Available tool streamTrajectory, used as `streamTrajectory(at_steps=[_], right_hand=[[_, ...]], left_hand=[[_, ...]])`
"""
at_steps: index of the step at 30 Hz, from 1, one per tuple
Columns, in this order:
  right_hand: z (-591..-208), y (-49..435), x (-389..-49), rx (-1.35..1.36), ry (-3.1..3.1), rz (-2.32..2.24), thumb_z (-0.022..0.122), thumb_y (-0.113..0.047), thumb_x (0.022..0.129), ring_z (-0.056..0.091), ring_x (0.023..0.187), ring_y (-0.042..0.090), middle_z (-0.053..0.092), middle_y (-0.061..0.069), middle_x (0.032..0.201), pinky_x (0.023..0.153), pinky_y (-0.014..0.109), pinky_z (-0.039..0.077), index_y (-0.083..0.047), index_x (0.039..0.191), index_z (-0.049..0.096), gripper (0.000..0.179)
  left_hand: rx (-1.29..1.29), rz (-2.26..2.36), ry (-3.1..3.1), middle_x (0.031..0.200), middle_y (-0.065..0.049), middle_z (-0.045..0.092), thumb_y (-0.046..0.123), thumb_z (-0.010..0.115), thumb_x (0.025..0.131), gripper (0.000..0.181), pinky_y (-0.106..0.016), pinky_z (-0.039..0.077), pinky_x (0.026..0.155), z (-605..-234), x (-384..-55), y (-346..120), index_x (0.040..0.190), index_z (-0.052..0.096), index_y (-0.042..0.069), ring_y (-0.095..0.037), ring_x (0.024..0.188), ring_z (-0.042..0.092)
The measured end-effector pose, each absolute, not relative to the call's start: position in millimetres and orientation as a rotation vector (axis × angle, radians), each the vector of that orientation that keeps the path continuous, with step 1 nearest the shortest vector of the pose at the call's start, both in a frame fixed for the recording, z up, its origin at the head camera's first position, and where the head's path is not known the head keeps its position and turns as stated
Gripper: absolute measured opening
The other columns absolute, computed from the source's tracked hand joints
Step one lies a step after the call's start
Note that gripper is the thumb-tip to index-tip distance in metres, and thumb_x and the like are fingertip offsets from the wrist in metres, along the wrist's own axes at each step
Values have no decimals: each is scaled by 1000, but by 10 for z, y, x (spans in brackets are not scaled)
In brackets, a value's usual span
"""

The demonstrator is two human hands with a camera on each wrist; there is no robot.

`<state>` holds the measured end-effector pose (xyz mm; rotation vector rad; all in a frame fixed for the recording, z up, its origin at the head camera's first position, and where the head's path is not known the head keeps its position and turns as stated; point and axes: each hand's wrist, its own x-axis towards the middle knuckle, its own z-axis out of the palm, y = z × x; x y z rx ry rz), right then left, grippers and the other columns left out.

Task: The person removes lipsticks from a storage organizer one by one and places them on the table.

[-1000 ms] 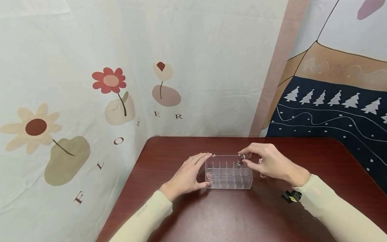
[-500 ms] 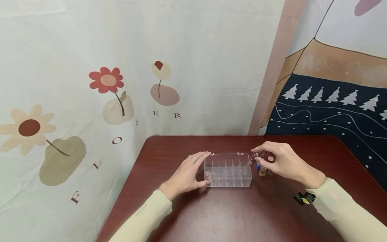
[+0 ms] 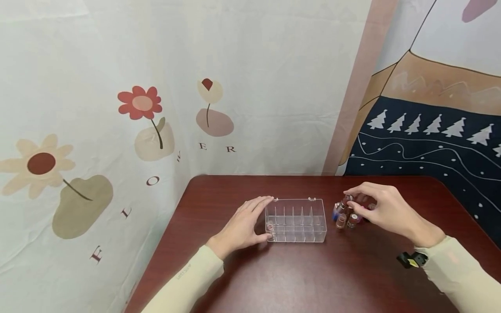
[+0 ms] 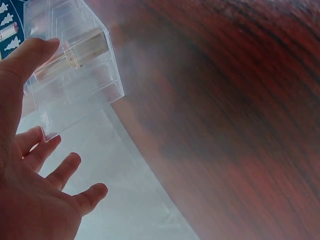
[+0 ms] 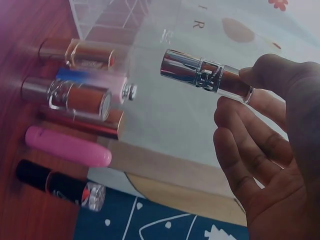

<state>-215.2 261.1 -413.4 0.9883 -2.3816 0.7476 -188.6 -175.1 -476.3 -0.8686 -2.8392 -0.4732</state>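
Note:
A clear divided organizer box point(image 3: 299, 237) stands on the table, its lid side raised at the back. My left hand point(image 3: 243, 224) spans its left end, thumb at the front corner and fingers at the rear one, holding it. Inside the leftmost compartments is a tube with a reddish end point(image 3: 270, 227), which the left wrist view shows through the plastic. To the right, my right hand point(image 3: 385, 208) pinches a lipstick point(image 5: 200, 72) with a silver base and a clear end between thumb and fingers. It is raised above the other tubes, apart from the box.
Several lip tubes stand right of the box: a gold-banded one point(image 5: 90, 55), a silver-based one point(image 5: 70, 97), a pink one point(image 5: 67, 146) and a black one point(image 5: 60, 185). A flower-printed cloth point(image 3: 254, 87) hangs behind the dark red table point(image 3: 289, 278).
My right hand has moved right with the lipstick, from above the box's right rear to above the standing tubes. The left hand and the box have stayed put.

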Motion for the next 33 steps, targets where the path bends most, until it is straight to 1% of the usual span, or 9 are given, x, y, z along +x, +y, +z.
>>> streamTrajectory(at_steps=[6, 11, 15, 24, 29, 33], right_hand=[[-4154, 2697, -2156, 952, -2372, 730, 102, 0, 81, 66, 80, -5, 80, -16, 97, 69, 7, 53, -23, 121, 87, 48], [-4172, 2745, -2136, 910, -2394, 717, 103, -3, 82, 65, 80, -5, 80, -16, 97, 70, 7, 51, -24, 121, 87, 47], [-4184, 2789, -2125, 886, -2396, 705, 104, -4, 80, 64, 82, -5, 80, -16, 97, 72, 6, 50, -23, 121, 88, 48], [-4208, 2853, -2112, 865, -2379, 682, 103, -3, 79, 68, 80, 5, 79, -15, 94, 74, 8, 48, -22, 119, 87, 47], [-4230, 2881, -2106, 861, -2377, 696, 104, -2, 78, 69, 80, 5, 80, -14, 96, 75, 6, 49, -21, 120, 88, 49], [-4238, 2911, -2094, 855, -2375, 690, 103, -2, 78, 69, 81, 2, 80, -14, 96, 77, 5, 50, -21, 121, 88, 49]], left_hand=[[-879, -486, -2821, 182, -8, 51, 41, 101, 91, 111, -62, 45, 139, -4744, -1887, -1747, 181, 40, 15, -34, 170, 49], [-876, -481, -2822, 181, -9, 51, 42, 101, 91, 111, -62, 45, 138, -4761, -1886, -1750, 181, 41, 15, -34, 170, 49], [-877, -472, -2817, 181, -9, 52, 41, 101, 91, 111, -61, 46, 138, -4764, -1883, -1747, 180, 40, 15, -34, 169, 50], [-874, -456, -2825, 181, -8, 52, 42, 100, 91, 111, -61, 46, 138, -4745, -1876, -1745, 181, 40, 16, -33, 169, 50], [-875, -457, -2826, 181, -9, 51, 42, 100, 92, 110, -60, 45, 139, -4743, -1865, -1746, 181, 40, 14, -33, 169, 50], [-873, -458, -2833, 182, -9, 51, 42, 100, 92, 110, -60, 45, 139, -4747, -1855, -1744, 181, 40, 15, -32, 170, 49]])
